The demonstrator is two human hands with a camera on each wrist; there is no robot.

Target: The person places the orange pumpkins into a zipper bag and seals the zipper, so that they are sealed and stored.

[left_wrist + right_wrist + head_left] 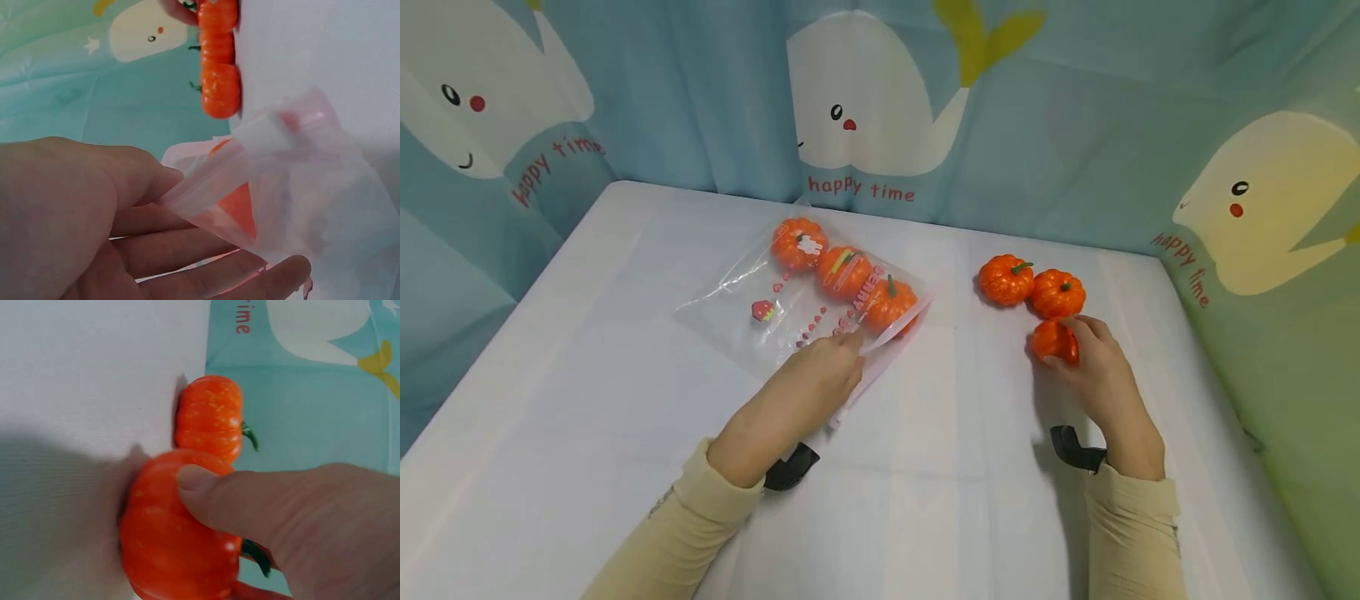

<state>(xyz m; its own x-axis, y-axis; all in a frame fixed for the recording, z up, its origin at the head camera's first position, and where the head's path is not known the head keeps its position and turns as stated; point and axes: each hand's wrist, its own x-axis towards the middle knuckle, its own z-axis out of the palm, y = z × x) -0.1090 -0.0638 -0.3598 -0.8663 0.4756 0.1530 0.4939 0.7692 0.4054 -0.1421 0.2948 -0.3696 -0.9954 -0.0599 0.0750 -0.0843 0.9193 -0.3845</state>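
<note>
On the left of the table lies a clear zip bag (718, 317) with pink strawberry prints and several letters. Three orange toy pumpkins (891, 308) show through its film in a slanting row. My left hand (808, 375) pinches the bag's pinkish mouth edge (206, 181) between thumb and fingers, and the mouth gapes a little. With my right hand (1101, 367) I grip the nearest loose pumpkin (178, 525), thumb across its side and its green stem toward the palm. Two more loose pumpkins, one at the left (1004, 281) and one in between (1058, 293), sit just behind it.
A white table (587, 350) carries everything. Behind it and along the right hangs a blue-green curtain (1060, 142) with whale prints. Black wrist straps (790, 468) show at both cuffs.
</note>
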